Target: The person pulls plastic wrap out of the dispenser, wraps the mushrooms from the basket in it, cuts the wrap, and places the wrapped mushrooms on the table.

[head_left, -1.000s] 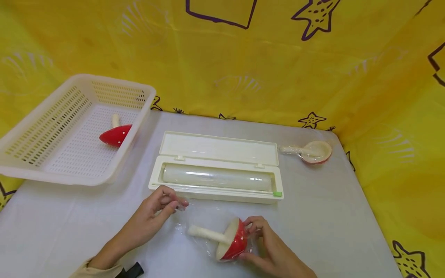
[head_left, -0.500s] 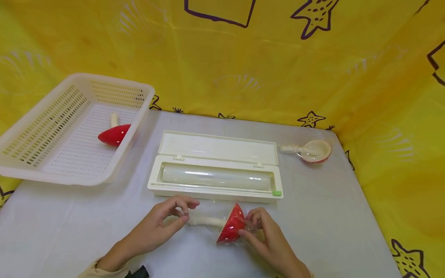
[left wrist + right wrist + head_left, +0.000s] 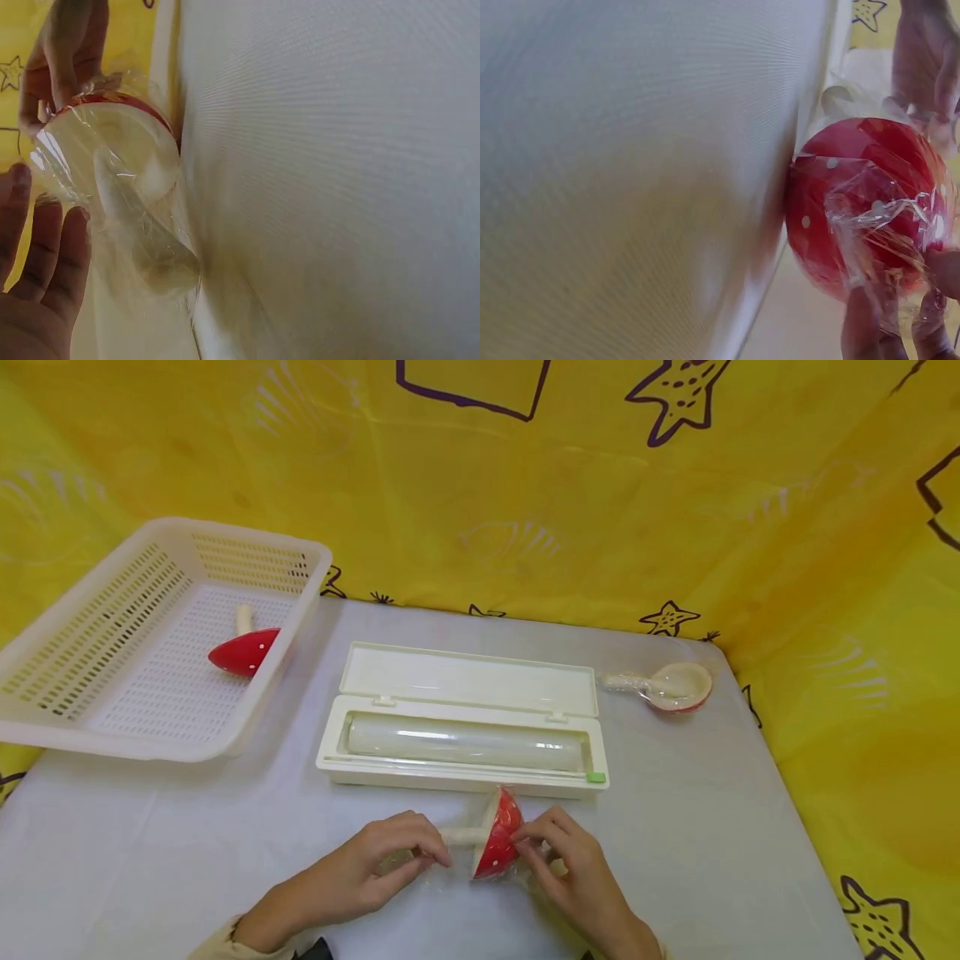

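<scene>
Currently pinching clear film (image 3: 877, 217) at the red-capped mushroom (image 3: 499, 835) with the right hand (image 3: 581, 872), well in from the right edge of the desk (image 3: 697, 827). Bent-fingered beside the stem (image 3: 463, 836) with the left hand (image 3: 371, 867); cannot tell whether gripping.

The film-wrapped toy mushroom (image 3: 500, 837) fills the gap between the left hand (image 3: 375, 867) and the right hand (image 3: 577, 878); the open cling film box (image 3: 450, 779) blocks a low forward reach just ahead of both; bare tabletop (image 3: 150, 860) gives passage left of the left hand and right of the right hand; farther ahead-left stands the basket (image 3: 112, 742), ahead-right a 2nd wrapped mushroom (image 3: 681, 687); beyond hangs the yellow curtain (image 3: 480, 477).
</scene>
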`<move>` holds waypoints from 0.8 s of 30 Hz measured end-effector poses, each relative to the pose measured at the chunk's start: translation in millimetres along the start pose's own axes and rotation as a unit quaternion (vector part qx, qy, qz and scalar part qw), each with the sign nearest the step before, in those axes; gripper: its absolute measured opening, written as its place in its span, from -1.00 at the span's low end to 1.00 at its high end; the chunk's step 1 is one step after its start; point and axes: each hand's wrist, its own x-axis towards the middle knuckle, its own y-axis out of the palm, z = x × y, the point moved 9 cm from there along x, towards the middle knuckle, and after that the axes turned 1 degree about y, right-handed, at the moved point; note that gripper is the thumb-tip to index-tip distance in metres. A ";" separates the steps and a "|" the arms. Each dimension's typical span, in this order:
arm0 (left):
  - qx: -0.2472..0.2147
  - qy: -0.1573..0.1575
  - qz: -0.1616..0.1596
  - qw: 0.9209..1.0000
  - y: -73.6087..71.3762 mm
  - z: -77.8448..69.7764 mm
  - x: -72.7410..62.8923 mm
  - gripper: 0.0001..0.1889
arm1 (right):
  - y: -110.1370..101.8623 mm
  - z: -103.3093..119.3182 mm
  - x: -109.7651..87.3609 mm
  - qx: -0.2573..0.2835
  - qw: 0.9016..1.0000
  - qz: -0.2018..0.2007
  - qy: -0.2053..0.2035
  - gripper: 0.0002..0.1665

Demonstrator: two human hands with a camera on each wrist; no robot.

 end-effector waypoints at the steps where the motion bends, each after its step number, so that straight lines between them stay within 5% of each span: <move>1: 0.012 0.000 0.016 1.000 3.6 -0.6 0.3 -0.66 | 0.5 0.8 -0.1 0.000 1.000 0.003 -0.007 -0.61; 6: 0.085 -0.062 0.114 0.988 24.5 6.9 -2.0 -0.71 | 2.3 4.7 0.0 -0.002 0.999 0.012 -0.048 -0.58; 8: 0.102 -0.084 0.130 0.983 27.5 9.9 -2.5 -0.72 | 2.6 5.3 0.1 -0.007 0.998 0.012 -0.059 -0.57; 10: 0.105 -0.086 0.114 0.984 24.4 10.1 0.0 -0.75 | 3.5 4.4 0.0 -0.011 0.998 0.011 -0.062 -0.57; 14: 0.156 -0.084 0.011 0.984 6.4 11.3 6.7 -0.77 | 6.3 3.6 0.0 -0.002 0.997 0.017 -0.072 -0.61; 17: 0.241 -0.137 -0.020 0.961 2.0 22.1 7.1 -0.50 | 10.1 4.1 0.4 0.004 0.997 0.030 -0.075 -0.69; 21: 0.321 -0.208 0.039 0.923 12.0 37.9 4.7 -0.23 | 13.8 4.2 1.0 0.010 0.997 0.042 -0.057 -0.81; 24: 0.344 -0.208 0.060 0.914 18.4 41.4 4.8 -0.26 | 14.3 2.4 2.8 0.025 0.998 0.040 -0.032 -0.84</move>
